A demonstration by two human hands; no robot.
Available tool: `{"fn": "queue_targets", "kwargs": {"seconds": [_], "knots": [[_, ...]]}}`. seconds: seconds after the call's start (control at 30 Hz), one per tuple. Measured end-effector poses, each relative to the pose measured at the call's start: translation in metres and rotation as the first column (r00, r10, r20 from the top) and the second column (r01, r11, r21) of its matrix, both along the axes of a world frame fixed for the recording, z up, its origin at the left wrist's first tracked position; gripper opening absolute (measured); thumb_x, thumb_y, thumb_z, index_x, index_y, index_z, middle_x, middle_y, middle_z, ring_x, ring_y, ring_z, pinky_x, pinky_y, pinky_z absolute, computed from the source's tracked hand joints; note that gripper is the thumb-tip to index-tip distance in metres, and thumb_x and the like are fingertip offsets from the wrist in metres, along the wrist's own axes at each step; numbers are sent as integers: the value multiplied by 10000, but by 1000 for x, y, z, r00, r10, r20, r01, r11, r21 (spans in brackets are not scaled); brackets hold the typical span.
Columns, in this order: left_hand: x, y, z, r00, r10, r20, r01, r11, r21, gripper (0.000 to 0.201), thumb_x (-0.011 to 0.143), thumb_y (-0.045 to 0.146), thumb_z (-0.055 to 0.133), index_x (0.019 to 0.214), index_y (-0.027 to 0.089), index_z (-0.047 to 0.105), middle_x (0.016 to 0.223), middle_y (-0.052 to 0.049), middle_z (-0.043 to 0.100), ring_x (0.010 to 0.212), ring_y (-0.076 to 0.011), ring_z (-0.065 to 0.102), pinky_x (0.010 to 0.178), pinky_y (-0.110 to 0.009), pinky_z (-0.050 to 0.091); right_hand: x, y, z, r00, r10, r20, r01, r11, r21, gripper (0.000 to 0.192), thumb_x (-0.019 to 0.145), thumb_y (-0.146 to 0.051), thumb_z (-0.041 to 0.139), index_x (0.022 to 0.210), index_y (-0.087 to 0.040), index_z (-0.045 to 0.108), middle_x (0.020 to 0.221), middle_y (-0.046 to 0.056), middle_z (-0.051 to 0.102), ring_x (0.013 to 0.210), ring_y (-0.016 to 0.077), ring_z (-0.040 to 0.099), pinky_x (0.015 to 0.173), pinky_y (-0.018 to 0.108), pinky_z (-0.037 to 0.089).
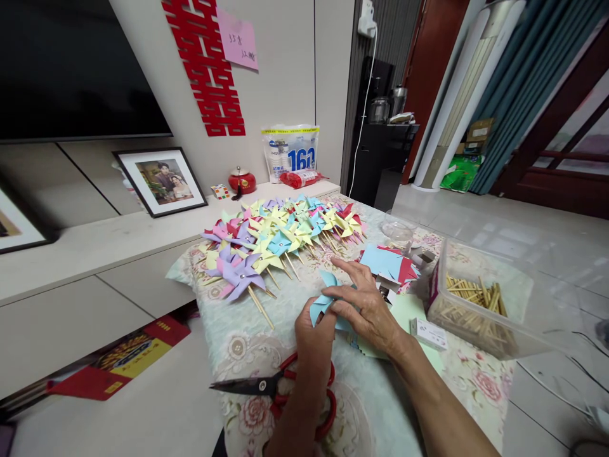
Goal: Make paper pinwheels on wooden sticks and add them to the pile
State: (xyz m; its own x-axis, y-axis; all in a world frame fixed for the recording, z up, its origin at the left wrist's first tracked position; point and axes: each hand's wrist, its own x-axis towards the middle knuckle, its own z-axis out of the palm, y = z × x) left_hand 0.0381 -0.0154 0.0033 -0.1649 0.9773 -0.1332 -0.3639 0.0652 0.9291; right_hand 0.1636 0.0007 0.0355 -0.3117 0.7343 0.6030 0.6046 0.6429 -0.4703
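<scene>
Two hands folding a light blue paper piece over a flowered counter.

The left hand (314, 333) and right hand (364, 304) both have their grip closed on the light blue paper (324, 298), held just above the counter (238, 346) near its middle. Red-handled scissors (280, 387) lie under the left wrist. Finished paper pinwheels (280, 238) on sticks are spread across the far side. A clear box of wooden sticks (476, 301) stands to the right, with loose colored paper squares (387, 263) between.
</scene>
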Motion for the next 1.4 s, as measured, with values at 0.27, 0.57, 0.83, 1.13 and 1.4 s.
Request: {"fn": "queue_targets", "kwargs": {"seconds": [0.27, 0.57, 0.83, 1.13, 1.4], "knots": [[-16, 18, 8, 864, 66, 500, -51, 998, -44, 197, 682, 303, 755, 773, 195, 618, 768, 13, 604, 653, -126, 525, 543, -243, 392, -6, -1, -1, 946, -123, -300, 15, 941, -339, 176, 924, -322, 572, 958, -234, 720, 891, 49, 687, 812, 215, 631, 719, 333, 490], [-19, 23, 3, 873, 102, 476, -144, 988, 52, 256, 591, 206, 784, 768, 188, 599, 697, 46, 570, 642, -113, 518, 624, -251, 456, -21, -3, -16, 936, 5, -352, -316, 456, -832, 132, 810, -302, 644, 807, -173, 617, 564, -52, 566, 488, 105, 559, 475, 203, 376], [-18, 14, 9, 894, 92, 438, -144, 986, 86, 389, 608, 296, 854, 898, 177, 624, 738, 39, 600, 666, -96, 546, 688, -234, 478, -21, 1, -23, 889, 27, -458, -443, 306, -842, 393, 721, -518, 743, 742, -168, 565, 658, -6, 678, 473, 89, 584, 441, 190, 395], [-17, 12, 7, 933, 68, 353, -115, 987, 112, 338, 693, 307, 808, 940, 171, 622, 666, 43, 604, 668, -97, 547, 676, -213, 462, -20, -2, -20, 897, -19, -442, -418, 291, -861, 434, 690, -547, 766, 687, -179, 537, 579, -36, 638, 435, 79, 556, 423, 184, 381], [-16, 12, 8, 932, 94, 351, -135, 986, 94, 286, 715, 264, 789, 928, 181, 618, 666, 59, 597, 597, -74, 530, 599, -188, 441, -22, -2, -19, 918, 17, -396, -380, 321, -867, 329, 748, -457, 706, 693, -182, 533, 595, -33, 626, 466, 87, 560, 458, 194, 406]]}}
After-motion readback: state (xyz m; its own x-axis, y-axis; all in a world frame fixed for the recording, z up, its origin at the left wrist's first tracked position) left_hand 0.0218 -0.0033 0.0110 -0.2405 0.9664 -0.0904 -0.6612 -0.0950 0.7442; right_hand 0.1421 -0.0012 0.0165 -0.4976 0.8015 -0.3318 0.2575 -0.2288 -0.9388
